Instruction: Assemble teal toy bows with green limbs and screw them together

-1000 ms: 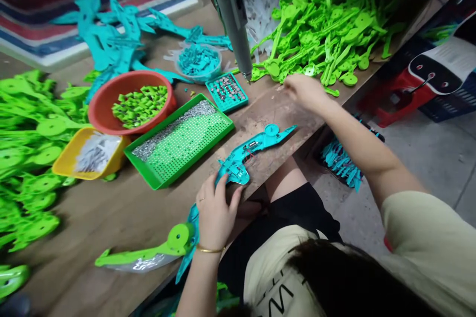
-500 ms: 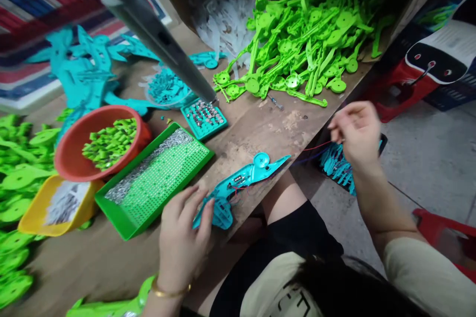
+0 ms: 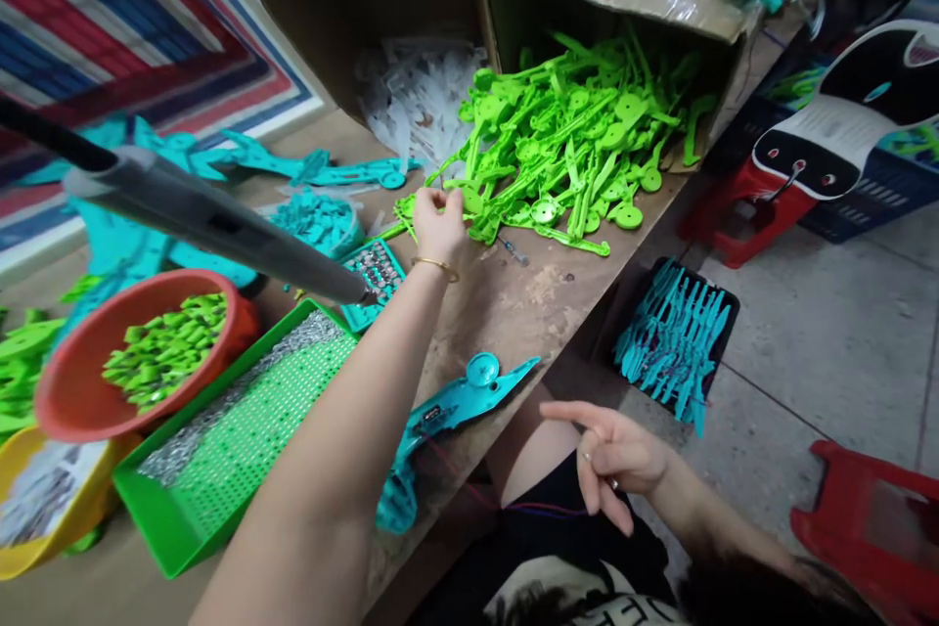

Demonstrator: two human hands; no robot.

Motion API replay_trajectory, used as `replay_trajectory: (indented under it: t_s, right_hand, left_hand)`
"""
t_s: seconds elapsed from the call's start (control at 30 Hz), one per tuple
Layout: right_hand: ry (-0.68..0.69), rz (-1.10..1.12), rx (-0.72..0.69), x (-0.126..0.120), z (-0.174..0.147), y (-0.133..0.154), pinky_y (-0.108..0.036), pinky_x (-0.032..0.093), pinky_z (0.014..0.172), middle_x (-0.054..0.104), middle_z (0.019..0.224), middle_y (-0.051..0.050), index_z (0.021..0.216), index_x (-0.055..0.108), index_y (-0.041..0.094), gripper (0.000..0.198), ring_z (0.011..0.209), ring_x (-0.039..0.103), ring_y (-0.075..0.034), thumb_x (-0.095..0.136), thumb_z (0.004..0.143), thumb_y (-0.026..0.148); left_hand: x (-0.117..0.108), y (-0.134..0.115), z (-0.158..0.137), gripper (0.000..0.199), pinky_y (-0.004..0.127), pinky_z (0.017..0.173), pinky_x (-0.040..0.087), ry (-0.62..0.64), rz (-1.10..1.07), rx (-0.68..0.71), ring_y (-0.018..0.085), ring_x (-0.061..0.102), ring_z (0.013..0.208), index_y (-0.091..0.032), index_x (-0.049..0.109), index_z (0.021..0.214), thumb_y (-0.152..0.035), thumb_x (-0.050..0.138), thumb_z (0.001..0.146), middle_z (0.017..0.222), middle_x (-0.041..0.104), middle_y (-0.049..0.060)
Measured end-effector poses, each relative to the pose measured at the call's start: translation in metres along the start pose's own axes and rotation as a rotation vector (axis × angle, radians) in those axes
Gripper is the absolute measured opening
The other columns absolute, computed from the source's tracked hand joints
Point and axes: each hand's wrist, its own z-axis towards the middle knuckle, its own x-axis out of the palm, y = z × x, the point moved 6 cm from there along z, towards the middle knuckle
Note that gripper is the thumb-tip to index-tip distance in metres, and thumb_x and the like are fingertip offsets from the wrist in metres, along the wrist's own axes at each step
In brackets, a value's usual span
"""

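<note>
On the bench's near edge lies a turquoise plastic shell (image 3: 469, 396), long and curved, with a round disc and small metal parts inside. My left hand (image 3: 440, 230) reaches past it to the front left of a heap of bright green plastic levers (image 3: 572, 142); its fingers are bent together on a green lever there, the tips partly hidden. Over my lap, my right hand (image 3: 616, 455) has its fingers apart, the index stretched out, and holds nothing. Thin red and blue wires (image 3: 532, 509) pass from below the shell toward that hand.
A grey electric screwdriver (image 3: 220, 225) slants over a turquoise tray of screws (image 3: 381, 264). Nearby stand a green perforated tray (image 3: 168, 548), a red bowl (image 3: 66, 391) and a yellow bin (image 3: 80, 518). On the floor sits a black crate (image 3: 723, 313) of turquoise parts beside a red stool (image 3: 866, 509).
My left hand has left the turquoise shell and moved forward to the green levers. My right hand has come down and inward over my lap, its fingers spreading. The view has shifted.
</note>
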Motion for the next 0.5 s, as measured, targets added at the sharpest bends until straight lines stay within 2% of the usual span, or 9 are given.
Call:
replay_trajectory:
  t_s: [0.07,0.1,0.17,0.23,0.27,0.3,0.37,0.43,0.5]
  right_hand:
    - [-0.016,-0.033,0.013,-0.007,0.006,-0.002,-0.019,0.044,0.033,0.073,0.070,-0.003,0.117,0.055,0.017,0.062,0.041,0.065,-0.016,0.076,0.070,0.051]
    - [-0.030,-0.054,0.012,-0.010,0.008,-0.002,-0.019,0.044,0.034,0.073,0.070,-0.004,0.103,0.059,0.016,0.053,0.041,0.065,-0.015,0.077,0.068,0.052]
    - [-0.082,-0.089,-0.018,-0.015,0.011,0.001,-0.018,0.044,0.034,0.073,0.069,-0.005,0.087,0.059,0.016,0.047,0.042,0.064,-0.015,0.078,0.067,0.053]
    - [-0.151,-0.102,-0.079,-0.019,0.012,0.006,-0.018,0.042,0.034,0.072,0.066,-0.003,0.084,0.057,0.017,0.045,0.040,0.062,-0.014,0.077,0.068,0.053]
    - [-0.205,-0.105,-0.127,-0.022,0.012,0.011,-0.018,0.042,0.034,0.071,0.064,-0.002,0.085,0.056,0.018,0.042,0.039,0.061,-0.013,0.076,0.070,0.052]
    - [-0.282,-0.116,-0.190,-0.026,0.011,0.017,-0.018,0.042,0.035,0.070,0.064,-0.001,0.085,0.057,0.018,0.038,0.039,0.059,-0.011,0.074,0.073,0.050]
    - [-0.492,-0.205,-0.358,-0.038,0.006,0.034,-0.017,0.044,0.040,0.069,0.069,0.001,0.084,0.061,0.019,0.028,0.044,0.059,-0.008,0.074,0.076,0.042]
    - [-0.667,-0.363,-0.509,-0.048,0.001,0.049,-0.017,0.048,0.046,0.069,0.085,-0.002,0.082,0.067,0.018,0.021,0.056,0.063,-0.007,0.076,0.075,0.037]
    - [-0.697,-0.488,-0.554,-0.051,0.004,0.055,-0.020,0.052,0.052,0.066,0.109,-0.005,0.080,0.071,0.019,0.019,0.070,0.066,-0.010,0.077,0.073,0.036]
  left_hand:
    - [-0.010,-0.014,-0.010,0.024,0.030,0.070,0.052,-0.076,-0.061,0.025,0.016,0.059,0.101,-0.016,0.044,0.105,-0.037,0.035,0.100,0.112,0.054,0.003]
    - [-0.014,-0.021,-0.018,0.025,0.029,0.070,0.051,-0.094,-0.086,0.043,0.014,0.058,0.102,-0.017,0.042,0.104,-0.040,0.036,0.098,0.115,0.052,0.002]
    - [-0.018,-0.031,-0.040,0.030,0.029,0.075,0.052,-0.063,-0.116,0.086,0.012,0.058,0.103,-0.017,0.041,0.102,-0.046,0.044,0.093,0.122,0.050,0.001]
    - [-0.018,-0.032,-0.069,0.033,0.029,0.083,0.053,0.015,-0.114,0.146,0.015,0.058,0.111,-0.018,0.044,0.097,-0.045,0.057,0.086,0.126,0.053,0.003]
    - [-0.020,-0.028,-0.086,0.035,0.030,0.086,0.053,0.036,-0.097,0.175,0.017,0.058,0.114,-0.018,0.046,0.092,-0.043,0.067,0.080,0.125,0.056,0.005]
    - [-0.019,-0.023,-0.105,0.035,0.031,0.091,0.052,0.093,-0.039,0.216,0.020,0.057,0.119,-0.019,0.047,0.093,-0.040,0.070,0.078,0.127,0.058,0.007]
    - [-0.021,-0.004,-0.140,0.032,0.034,0.096,0.051,0.164,0.121,0.249,0.021,0.060,0.116,-0.019,0.052,0.097,-0.036,0.071,0.078,0.125,0.061,0.010]
    - [-0.026,0.018,-0.170,0.033,0.037,0.099,0.049,0.190,0.272,0.226,0.022,0.062,0.113,-0.020,0.055,0.103,-0.037,0.070,0.079,0.122,0.064,0.009]
    - [-0.033,0.037,-0.191,0.037,0.039,0.100,0.048,0.204,0.345,0.170,0.023,0.062,0.112,-0.020,0.058,0.109,-0.040,0.069,0.080,0.120,0.065,0.009]
